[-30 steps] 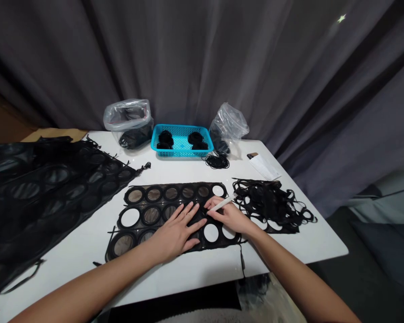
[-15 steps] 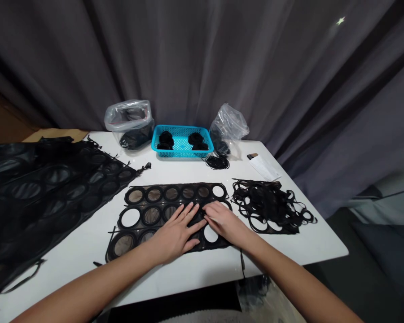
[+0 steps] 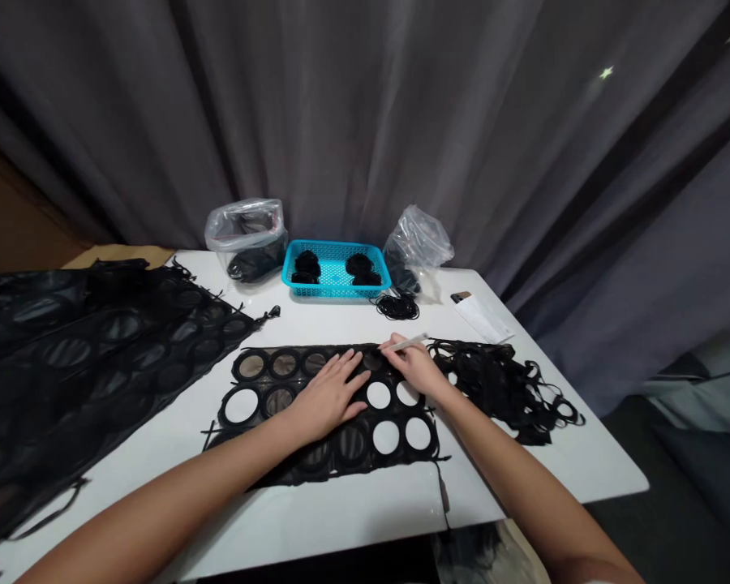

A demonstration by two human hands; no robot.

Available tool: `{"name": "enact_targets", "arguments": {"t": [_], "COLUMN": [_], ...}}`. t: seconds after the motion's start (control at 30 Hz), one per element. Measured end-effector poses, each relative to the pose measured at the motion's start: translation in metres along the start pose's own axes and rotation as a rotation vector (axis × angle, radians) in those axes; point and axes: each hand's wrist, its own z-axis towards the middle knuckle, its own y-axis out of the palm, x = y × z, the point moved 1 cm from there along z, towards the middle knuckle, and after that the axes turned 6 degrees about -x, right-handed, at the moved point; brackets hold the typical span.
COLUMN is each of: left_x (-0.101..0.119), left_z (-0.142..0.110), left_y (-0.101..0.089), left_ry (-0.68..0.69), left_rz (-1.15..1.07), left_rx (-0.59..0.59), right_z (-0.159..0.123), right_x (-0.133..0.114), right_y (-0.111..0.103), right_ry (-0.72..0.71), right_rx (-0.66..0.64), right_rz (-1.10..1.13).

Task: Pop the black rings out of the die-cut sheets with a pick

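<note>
A black sheet (image 3: 334,460) with rows of ringed circles lies flat in front of me. Several circles are open, and the white tabletop shows through them; others hold dark, sheer fabric. My left hand (image 3: 333,392) rests flat on the sheet's middle, fingers spread toward its far edge. Near the far right corner, my right hand (image 3: 412,365) pinches a slim, pale pen-like tool (image 3: 409,342). Its tip points left, by a circle in the far row; whether it touches the fabric I cannot tell. The right hand hides the corner circle.
Tangled black strips (image 3: 511,389) lie to the right. A larger black ringed sheet (image 3: 97,349) covers the left. Behind stand a blue basket (image 3: 334,290) holding black bundles, two plastic bags (image 3: 246,235), a loose black coil (image 3: 397,307) and a phone under white paper (image 3: 483,318).
My right hand has moved away from me to the far row with the tool. My left hand has shifted slightly the same way. Another open circle shows in the middle row. The view has shifted slightly.
</note>
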Motion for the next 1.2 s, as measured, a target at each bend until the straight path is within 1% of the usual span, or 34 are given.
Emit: {"name": "enact_targets", "arguments": {"t": [0.1,0.3,0.47,0.63,0.8,1.03,1.2], "left_x": [-0.009,-0.011,-0.01,-0.01,-0.01,-0.009,-0.009], "left_z": [0.001,-0.003,-0.001,-0.002,-0.001,-0.002,-0.001], "left_y": [0.008,0.014,0.013,0.014,0.013,0.012,0.012], "left_ry": [0.004,0.01,0.005,0.003,0.002,0.006,0.005], "left_rz": [-0.018,-0.045,-0.033,-0.048,-0.034,-0.027,-0.019], "left_rx": [-0.009,0.007,-0.023,-0.012,-0.035,-0.024,-0.036], "right_z": [0.001,0.003,0.005,0.004,0.004,0.004,0.003], "right_x": [-0.004,-0.002,-0.001,0.0,0.001,-0.001,-0.001], "right_y": [0.01,0.008,0.011,0.01,0.01,0.012,0.013], "right_ry": [-0.008,-0.054,-0.069,-0.063,-0.047,-0.071,-0.06], "right_rx": [-0.104,-0.16,-0.17,-0.172,-0.173,-0.157,-0.15], "right_rz": [0.07,0.143,0.118,0.12,0.151,0.099,0.117]}}
